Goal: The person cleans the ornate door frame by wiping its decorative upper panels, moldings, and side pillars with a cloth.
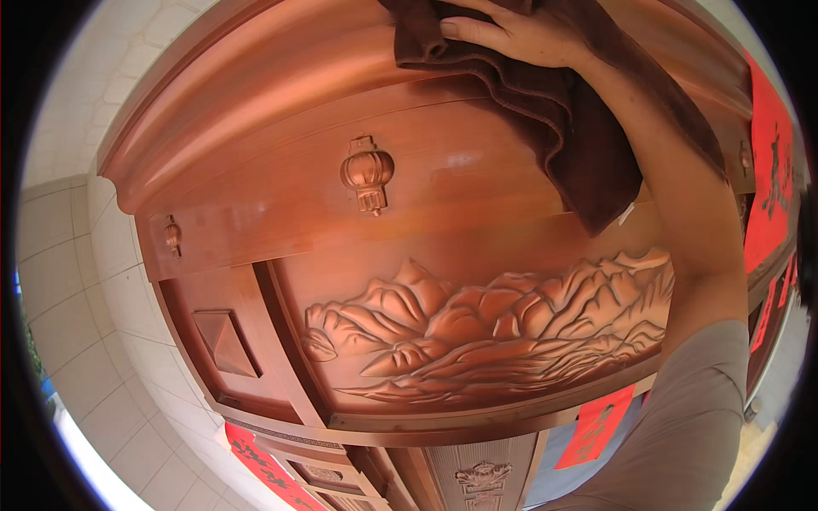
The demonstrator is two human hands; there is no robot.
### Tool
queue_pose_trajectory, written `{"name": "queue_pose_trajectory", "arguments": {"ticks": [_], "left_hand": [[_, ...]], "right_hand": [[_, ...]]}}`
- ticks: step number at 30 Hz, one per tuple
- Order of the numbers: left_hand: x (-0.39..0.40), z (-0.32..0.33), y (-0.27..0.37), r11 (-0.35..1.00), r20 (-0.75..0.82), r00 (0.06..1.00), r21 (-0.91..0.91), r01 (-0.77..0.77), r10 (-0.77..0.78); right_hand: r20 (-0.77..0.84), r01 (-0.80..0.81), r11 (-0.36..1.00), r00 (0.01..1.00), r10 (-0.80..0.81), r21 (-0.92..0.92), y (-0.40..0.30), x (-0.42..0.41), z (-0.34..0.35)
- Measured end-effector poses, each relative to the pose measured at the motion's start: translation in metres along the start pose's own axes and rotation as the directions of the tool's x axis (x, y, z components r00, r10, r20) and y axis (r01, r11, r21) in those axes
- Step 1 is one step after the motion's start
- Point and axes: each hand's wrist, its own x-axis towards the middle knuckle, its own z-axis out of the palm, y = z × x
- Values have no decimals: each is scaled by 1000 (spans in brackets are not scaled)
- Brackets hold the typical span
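Note:
My right hand (511,32) reaches to the top of the view and lies on a dark brown cloth (591,153), its thumb pointing left. The cloth is pressed against the curved molding (275,83) of a reddish-brown carved wooden cabinet, and its folds hang down over the flat band below. A carved lantern (367,171) stands out on that band, left of the cloth. Under the band is a panel with a mountain landscape in relief (486,319). Part of the cloth also trails along my forearm. My left hand is out of view.
A raised pyramid block (227,343) and a small carved lantern (172,236) are at the cabinet's left. Red paper strips with writing hang at the right (769,160), lower right (594,428) and lower left (268,469). A tiled wall (64,255) runs along the left side.

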Motion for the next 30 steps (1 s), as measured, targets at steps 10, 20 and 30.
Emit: {"name": "queue_pose_trajectory", "arguments": {"ticks": [10, 20, 30], "left_hand": [[4, -51, 32, 998, -53, 998, 55, -13, 16], [17, -100, 103, 979, -14, 995, 184, -90, 94], [17, -105, 141, 980, -3, 995, 173, -94, 96]], "right_hand": [[-191, -320, 947, 931, 310, -24, 218, -222, -63], [-558, -806, 556, 563, 610, -204, 281, -253, -61], [-544, -880, 464, 439, 715, -100, 358, -290, -91]]}}
